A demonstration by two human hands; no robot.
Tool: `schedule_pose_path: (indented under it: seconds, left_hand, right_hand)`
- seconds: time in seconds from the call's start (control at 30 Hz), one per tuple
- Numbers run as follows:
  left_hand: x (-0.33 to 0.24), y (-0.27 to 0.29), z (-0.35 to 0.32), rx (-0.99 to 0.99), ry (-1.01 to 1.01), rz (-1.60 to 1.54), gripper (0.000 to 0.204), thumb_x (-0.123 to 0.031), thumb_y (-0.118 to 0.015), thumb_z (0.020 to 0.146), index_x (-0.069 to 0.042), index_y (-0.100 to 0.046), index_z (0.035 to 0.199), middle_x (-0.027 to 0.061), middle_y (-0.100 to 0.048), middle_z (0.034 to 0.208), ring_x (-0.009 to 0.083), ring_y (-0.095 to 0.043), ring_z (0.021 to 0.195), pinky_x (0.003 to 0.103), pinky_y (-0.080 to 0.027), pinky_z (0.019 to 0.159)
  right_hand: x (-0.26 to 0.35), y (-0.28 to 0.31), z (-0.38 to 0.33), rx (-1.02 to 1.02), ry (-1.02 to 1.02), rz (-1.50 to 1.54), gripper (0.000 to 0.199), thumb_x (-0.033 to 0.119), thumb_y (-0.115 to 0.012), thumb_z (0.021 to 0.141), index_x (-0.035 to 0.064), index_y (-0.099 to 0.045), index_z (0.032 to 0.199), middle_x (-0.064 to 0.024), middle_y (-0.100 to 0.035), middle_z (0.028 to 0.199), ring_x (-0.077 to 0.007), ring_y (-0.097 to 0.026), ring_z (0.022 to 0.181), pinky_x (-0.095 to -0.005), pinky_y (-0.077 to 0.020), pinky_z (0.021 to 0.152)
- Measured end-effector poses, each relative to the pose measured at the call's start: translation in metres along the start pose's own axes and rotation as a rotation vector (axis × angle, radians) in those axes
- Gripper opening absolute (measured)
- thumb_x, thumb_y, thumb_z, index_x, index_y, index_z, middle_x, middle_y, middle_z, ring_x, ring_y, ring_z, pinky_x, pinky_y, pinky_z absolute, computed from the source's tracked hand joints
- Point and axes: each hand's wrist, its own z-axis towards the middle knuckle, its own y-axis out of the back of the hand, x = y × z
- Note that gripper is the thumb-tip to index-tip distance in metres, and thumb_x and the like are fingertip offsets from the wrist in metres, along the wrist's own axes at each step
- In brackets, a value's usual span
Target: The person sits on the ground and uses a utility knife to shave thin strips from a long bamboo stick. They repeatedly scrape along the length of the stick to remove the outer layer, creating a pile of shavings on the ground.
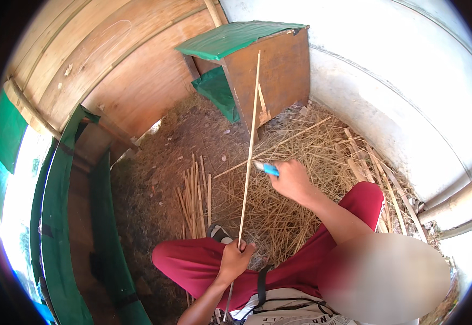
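My left hand (236,262) is closed around the lower part of a long, thin bamboo strip (249,157), which slants up and away over my lap. My right hand (291,180) grips the blue handle of a knife (270,169). Its short blade points left, close to the strip at about mid-length; I cannot tell whether the two touch. Beyond my left knee lies a loose bundle of split bamboo sticks (194,197) on the ground. Thin shavings (295,216) are heaped in front of me and around my legs.
A brown wooden box (274,73) with a green-covered top stands at the far wall. Green-covered wooden shelving (57,227) runs along the left. Longer bamboo pieces (390,189) lie by the white wall (387,81) on the right. My bent red-trousered legs flank the work.
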Motion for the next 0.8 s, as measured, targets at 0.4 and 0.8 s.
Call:
schedule_pose_path:
  seconds: [0.4, 0.8]
  left_hand:
    - [-0.025, -0.015, 0.003, -0.063, 0.067, 0.343, 0.022, -0.020, -0.058, 0.093, 0.002, -0.055, 0.094, 0.0281, -0.065, 0.080, 0.0467, -0.065, 0.080, 0.053, -0.050, 0.068]
    - [-0.006, -0.009, -0.020, -0.031, 0.156, 0.464, 0.017, -0.012, -0.056, 0.090, 0.005, -0.054, 0.091, 0.0315, -0.063, 0.081, 0.0488, -0.063, 0.089, 0.053, -0.050, 0.074]
  right_hand:
    - [0.016, -0.017, -0.020, 0.223, -0.007, -0.376, 0.011, 0.009, -0.063, 0.075, 0.0021, -0.070, 0.069, -0.0174, -0.066, 0.064, -0.0296, -0.067, 0.057, -0.0416, -0.0513, 0.050]
    - [-0.002, -0.068, -0.010, 0.177, 0.006, -0.459, 0.009, 0.010, -0.066, 0.072, 0.0039, -0.070, 0.066, -0.0137, -0.067, 0.066, -0.0270, -0.067, 0.058, -0.0384, -0.0495, 0.045]
